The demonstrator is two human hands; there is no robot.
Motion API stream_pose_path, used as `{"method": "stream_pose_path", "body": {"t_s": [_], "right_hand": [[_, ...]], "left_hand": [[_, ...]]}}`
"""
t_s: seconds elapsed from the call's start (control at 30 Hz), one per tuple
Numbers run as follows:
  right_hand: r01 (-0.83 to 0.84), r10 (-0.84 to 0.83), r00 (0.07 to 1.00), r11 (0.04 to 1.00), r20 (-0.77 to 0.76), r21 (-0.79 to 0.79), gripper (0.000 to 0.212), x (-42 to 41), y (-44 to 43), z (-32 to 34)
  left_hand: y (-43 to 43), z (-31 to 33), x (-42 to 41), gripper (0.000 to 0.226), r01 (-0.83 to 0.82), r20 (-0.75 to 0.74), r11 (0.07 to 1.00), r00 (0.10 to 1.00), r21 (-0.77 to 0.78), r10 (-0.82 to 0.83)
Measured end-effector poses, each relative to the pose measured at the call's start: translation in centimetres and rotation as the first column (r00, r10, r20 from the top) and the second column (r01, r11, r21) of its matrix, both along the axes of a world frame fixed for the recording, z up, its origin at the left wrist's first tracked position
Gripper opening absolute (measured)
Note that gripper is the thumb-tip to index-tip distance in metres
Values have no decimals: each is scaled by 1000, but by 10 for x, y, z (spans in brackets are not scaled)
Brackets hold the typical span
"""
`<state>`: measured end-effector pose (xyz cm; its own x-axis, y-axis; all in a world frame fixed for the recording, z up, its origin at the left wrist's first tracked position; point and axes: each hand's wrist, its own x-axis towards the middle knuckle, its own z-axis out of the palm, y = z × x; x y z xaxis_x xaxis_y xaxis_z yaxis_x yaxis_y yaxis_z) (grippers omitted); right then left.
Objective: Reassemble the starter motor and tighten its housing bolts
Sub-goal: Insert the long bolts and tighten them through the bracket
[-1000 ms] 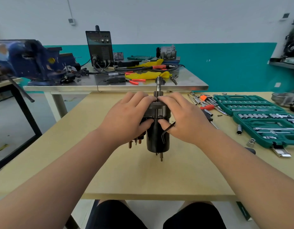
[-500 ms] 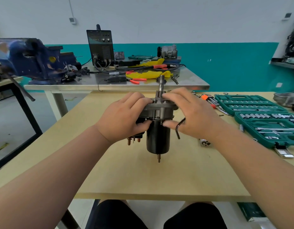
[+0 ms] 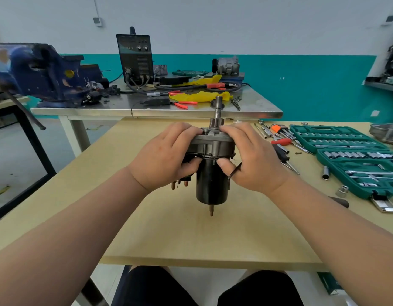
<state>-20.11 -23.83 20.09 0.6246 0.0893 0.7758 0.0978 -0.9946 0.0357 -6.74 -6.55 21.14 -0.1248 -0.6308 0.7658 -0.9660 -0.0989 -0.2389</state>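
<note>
**Both hands clamped on starter motor, mid-table**

Starter motor [image 3: 210,173] sits at the middle of the wooden table [image 3: 191,235], black body toward the person, grey housing [image 3: 213,146] and shaft [image 3: 218,111] pointing away. Can't tell whether it rests on the tabletop or is held just off it.

Left hand [image 3: 167,157]: fingers curled over the housing's top edge, thumb underneath against the body. Right hand [image 3: 255,160]: same grip from the other side, thumb at the housing/body seam. A black hex key [image 3: 234,171] is tucked in the right hand by the thumb, hanging beside the body.

Copper terminals [image 3: 179,184] poke out below the left hand.

To the right on the table: open green socket set [image 3: 354,164], loose sockets, screwdrivers. Behind: steel bench [image 3: 147,110] with blue vise [image 3: 43,71] and welder [image 3: 136,58].
</note>
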Motion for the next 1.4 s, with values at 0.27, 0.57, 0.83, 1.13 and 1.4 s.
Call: {"method": "stream_pose_path", "body": {"t_s": [0.27, 0.57, 0.83, 1.13, 1.4], "right_hand": [[-22, 126, 989, 649, -79, 761, 35, 20, -14, 14], [117, 71, 930, 873, -360, 474, 14, 31, 2, 41], [60, 105, 966, 798, -236, 599, 47, 28, 16, 23], [183, 10, 959, 739, -282, 649, 73, 37, 15, 2], [-165, 10, 975, 706, 223, 689, 45, 29, 13, 17]], "left_hand": [[-12, 5, 1, 52, 28, -122, 999, 992, 38, -24], [-15, -53, -20, 42, 29, -165, 971, 984, -236, -70], [-7, -62, -41, 91, 4, -900, 974, 382, -227, -211], [-16, -71, -55, 34, -137, -963, 954, -1, -266, -269], [-19, -20, -47, 35, -40, -845, 950, 469, -310, -256]]}}
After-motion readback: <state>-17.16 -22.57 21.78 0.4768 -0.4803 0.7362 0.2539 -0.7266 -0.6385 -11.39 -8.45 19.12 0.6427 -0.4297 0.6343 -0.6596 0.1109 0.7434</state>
